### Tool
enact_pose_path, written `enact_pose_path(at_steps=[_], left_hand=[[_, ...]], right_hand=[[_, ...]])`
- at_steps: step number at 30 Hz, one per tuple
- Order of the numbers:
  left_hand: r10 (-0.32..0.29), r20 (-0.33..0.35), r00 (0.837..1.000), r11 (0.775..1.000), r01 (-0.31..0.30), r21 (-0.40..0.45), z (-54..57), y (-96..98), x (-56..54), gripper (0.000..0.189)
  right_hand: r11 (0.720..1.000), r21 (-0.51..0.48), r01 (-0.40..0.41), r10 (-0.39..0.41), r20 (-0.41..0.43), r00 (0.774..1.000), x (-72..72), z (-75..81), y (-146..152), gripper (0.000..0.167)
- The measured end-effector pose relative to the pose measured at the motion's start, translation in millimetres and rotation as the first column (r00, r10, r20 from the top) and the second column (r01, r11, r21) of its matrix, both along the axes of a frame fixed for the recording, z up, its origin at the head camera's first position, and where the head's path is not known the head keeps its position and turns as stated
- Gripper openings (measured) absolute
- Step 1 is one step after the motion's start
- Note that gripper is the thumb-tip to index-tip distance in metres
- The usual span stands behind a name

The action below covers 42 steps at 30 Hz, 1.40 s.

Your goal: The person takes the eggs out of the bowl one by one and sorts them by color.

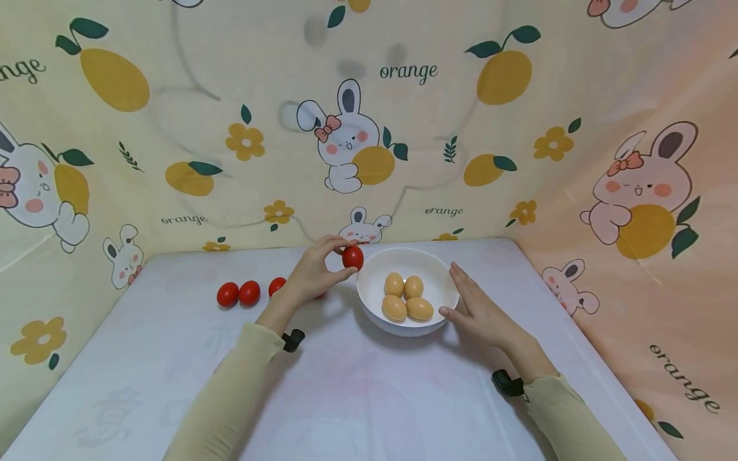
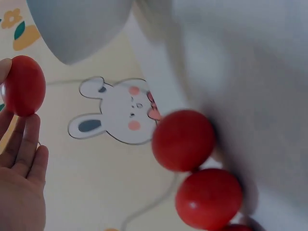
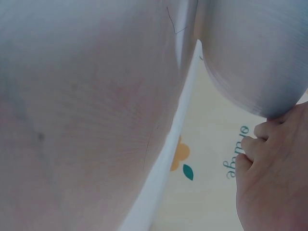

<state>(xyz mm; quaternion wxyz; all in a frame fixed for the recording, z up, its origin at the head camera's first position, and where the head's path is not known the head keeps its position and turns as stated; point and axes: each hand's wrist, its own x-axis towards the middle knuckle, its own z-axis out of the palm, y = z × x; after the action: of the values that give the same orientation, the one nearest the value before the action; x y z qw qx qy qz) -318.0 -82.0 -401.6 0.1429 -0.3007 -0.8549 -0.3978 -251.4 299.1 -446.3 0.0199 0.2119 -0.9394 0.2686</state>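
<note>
My left hand [image 1: 314, 272] pinches a glossy red egg [image 1: 353, 258] between thumb and fingers, just off the left rim of a white bowl [image 1: 407, 328]. In the left wrist view this red egg [image 2: 25, 86] looks oval and smooth. Several light brown eggs [image 1: 419, 308] lie grouped in the bottom of the bowl. My right hand [image 1: 484, 315] rests against the bowl's right side with straight fingers, its thumb at the near rim. In the right wrist view, fingertips [image 3: 244, 166] show below the bowl's outer wall [image 3: 255, 57].
To the left, two red eggs [image 1: 239, 294] sit side by side on the white-covered table [image 1: 369, 390]. Another red egg [image 1: 277, 285] is partly behind my left hand. A printed cloth backdrop [image 1: 254, 77] rises behind the table and along its sides.
</note>
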Motion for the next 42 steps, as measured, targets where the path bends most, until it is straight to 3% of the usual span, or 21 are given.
enact_pose_path(at_steps=[9,20,33,42], left_hand=[[0.051,0.068,0.996,0.990,-0.041,-0.134,-7.3,-16.1,-8.6,0.052],[0.081,0.175,0.981,0.932,-0.012,-0.363,-17.1,-21.4,-18.9,0.048],[0.072,0.203,0.976,0.877,0.035,-0.478,-24.4,-22.6,-23.5,0.047],[0.078,0.220,0.972,0.868,0.043,-0.495,-30.4,-22.2,-25.9,0.046]], right_hand=[[1.000,0.010,0.011,-0.011,0.002,1.000,0.2,1.1,-0.5,0.098],[1.000,0.018,0.020,-0.020,0.010,1.000,-0.2,0.4,0.0,0.098],[1.000,0.013,0.027,-0.027,0.016,1.000,-0.7,-1.3,0.6,0.097],[1.000,0.014,0.027,-0.027,0.011,1.000,-1.1,-2.1,1.2,0.097]])
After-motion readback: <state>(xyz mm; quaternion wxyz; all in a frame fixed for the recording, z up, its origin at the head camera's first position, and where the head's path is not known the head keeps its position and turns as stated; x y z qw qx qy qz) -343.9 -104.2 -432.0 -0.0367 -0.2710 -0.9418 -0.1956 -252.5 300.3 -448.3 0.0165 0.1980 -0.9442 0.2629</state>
